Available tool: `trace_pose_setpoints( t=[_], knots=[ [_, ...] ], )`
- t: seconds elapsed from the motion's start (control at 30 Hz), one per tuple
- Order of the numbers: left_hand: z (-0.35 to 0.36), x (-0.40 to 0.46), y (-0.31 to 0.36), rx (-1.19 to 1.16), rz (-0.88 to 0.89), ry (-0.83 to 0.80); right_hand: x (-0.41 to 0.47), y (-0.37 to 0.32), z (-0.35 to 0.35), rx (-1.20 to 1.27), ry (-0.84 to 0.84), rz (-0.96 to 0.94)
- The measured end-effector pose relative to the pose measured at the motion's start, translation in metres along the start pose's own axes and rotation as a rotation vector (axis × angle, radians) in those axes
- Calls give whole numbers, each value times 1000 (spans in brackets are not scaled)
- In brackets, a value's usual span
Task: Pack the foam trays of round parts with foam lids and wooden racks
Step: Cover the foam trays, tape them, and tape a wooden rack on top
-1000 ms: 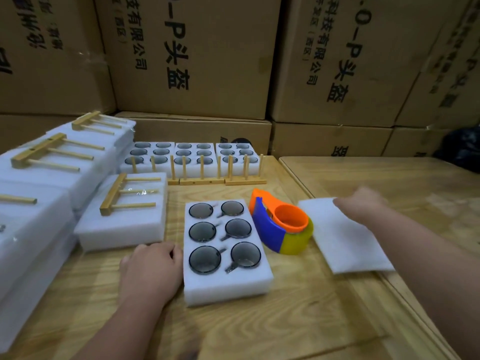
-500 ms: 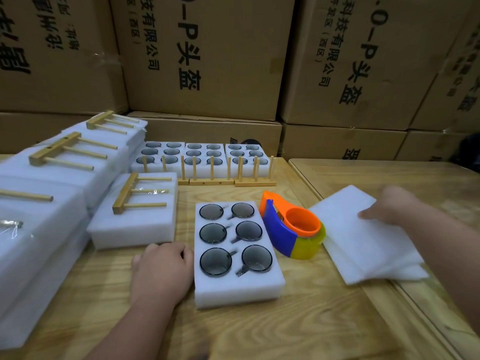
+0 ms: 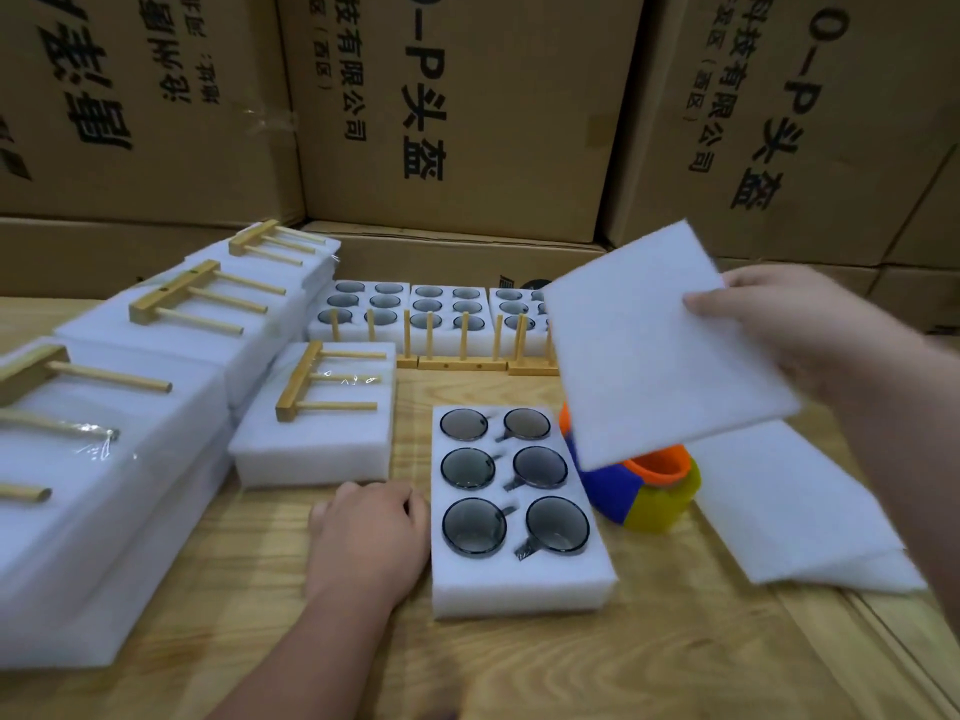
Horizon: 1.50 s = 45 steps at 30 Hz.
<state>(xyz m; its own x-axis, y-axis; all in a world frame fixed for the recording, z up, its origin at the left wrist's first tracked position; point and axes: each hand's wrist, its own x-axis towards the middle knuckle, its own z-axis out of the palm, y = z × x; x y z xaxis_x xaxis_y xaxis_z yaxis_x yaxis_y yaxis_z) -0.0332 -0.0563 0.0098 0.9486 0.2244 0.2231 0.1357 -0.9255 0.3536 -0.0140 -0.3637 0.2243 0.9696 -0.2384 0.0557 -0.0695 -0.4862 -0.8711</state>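
Foam lid (image 3: 660, 350) is pinched by right hand (image 3: 800, 330), held tilted above table; left hand (image 3: 371, 543) is rested w/ loosely curled fingers against foam tray (image 3: 519, 589), gripping nothing.

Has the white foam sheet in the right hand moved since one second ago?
Yes. The foam sheet in the right hand has left the stack of sheets and now hangs tilted over the tape dispenser.
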Motion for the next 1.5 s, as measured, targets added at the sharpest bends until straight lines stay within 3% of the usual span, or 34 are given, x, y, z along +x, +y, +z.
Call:
trace_pose_setpoints(
  t=[0.1,0.23,0.47,0.87,1.07,1.2,1.33,1.5],
  knots=[
    [-1,0,1,-17,-1,-1,-4,12,38,78,-123,38],
    [-2,-2,1,-28,-12,-1,-14,35,92,256,-146,159],
    [-8,-2,4,11,5,-57,-30,75,142,-207,-137,64],
    [-7,-3,1,-24,-9,-67,-10,90,134,-237,-42,9],
    [-4,0,1,-15,2,-60,4,112,129,-55,-26,59],
    [-4,1,0,-49,20,-55,-5,128,143,326,-71,167],
    [-4,-1,-8,-387,35,-19,-17,140,155,545,-4,114],
    [-2,-4,-17,-650,99,-32,-31,141,159,499,10,3]
  ],
)
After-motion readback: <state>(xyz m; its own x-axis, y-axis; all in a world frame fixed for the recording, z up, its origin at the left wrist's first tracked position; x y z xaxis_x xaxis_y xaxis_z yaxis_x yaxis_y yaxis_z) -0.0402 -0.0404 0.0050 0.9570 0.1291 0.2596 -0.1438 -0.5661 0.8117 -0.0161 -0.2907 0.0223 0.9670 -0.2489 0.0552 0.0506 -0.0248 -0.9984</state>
